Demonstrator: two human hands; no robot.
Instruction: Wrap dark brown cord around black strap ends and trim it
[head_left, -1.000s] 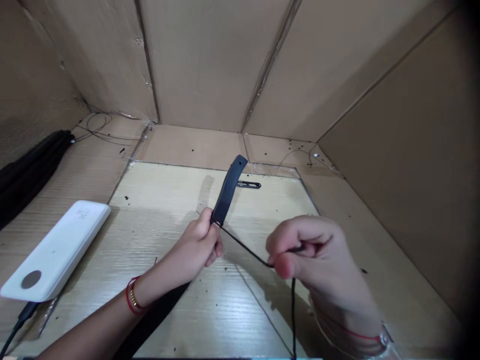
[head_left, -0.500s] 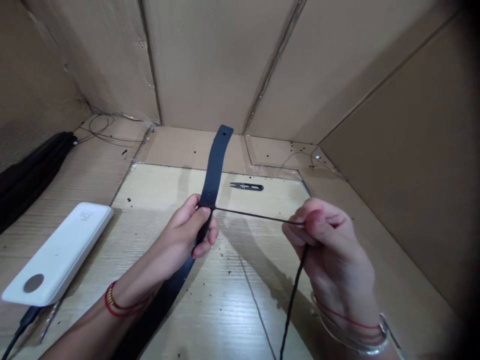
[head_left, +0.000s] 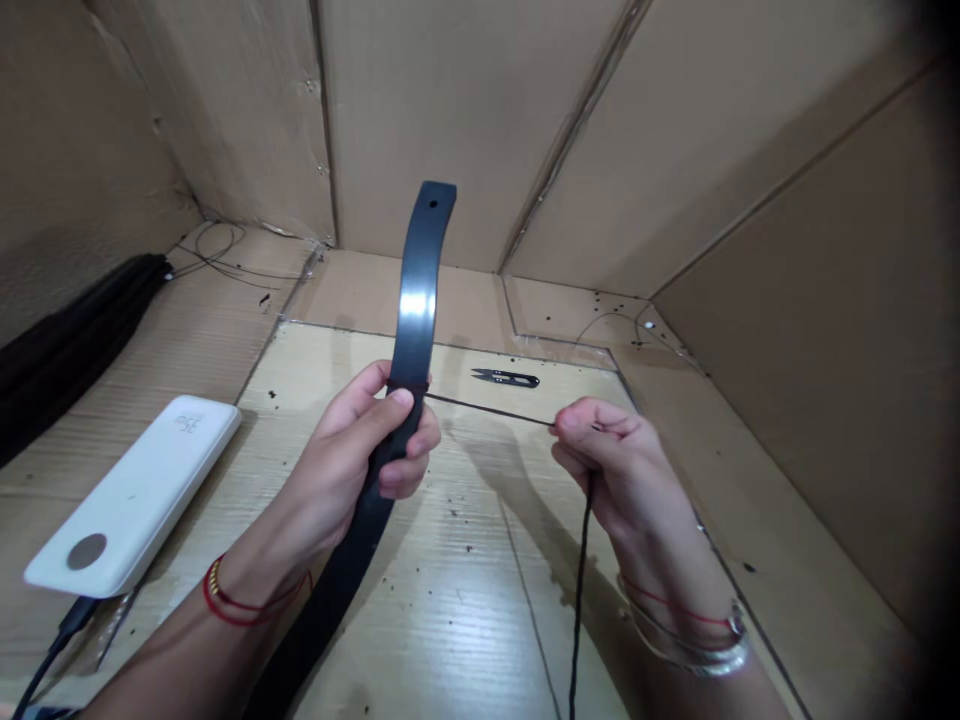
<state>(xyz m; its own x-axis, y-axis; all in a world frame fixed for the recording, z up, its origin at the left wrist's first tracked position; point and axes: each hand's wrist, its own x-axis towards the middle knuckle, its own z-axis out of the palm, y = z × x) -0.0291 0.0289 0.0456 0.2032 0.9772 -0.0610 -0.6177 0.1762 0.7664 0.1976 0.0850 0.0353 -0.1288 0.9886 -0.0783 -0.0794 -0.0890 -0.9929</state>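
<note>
My left hand is closed round a long black flat strap, thumb pressed on its face. The strap's upper end has a small hole and bends upward; its lower part runs down past my left forearm. Dark cord is wrapped across the strap just above my left thumb and runs taut to the right. My right hand pinches that cord between thumb and fingers, and the thicker-looking rest of it hangs below the hand. Black thread snips lie on the board beyond the cord.
On the left rests a white power bank with a black cable plugged in. Behind it lies a bundle of black strands. Brown panels wall in the pale work board, which has dark specks scattered over it.
The strap's upper end has risen and tilted, and now catches the light. My right hand has come closer to my left, shortening the stretch of cord between them. The view has shifted slightly.
</note>
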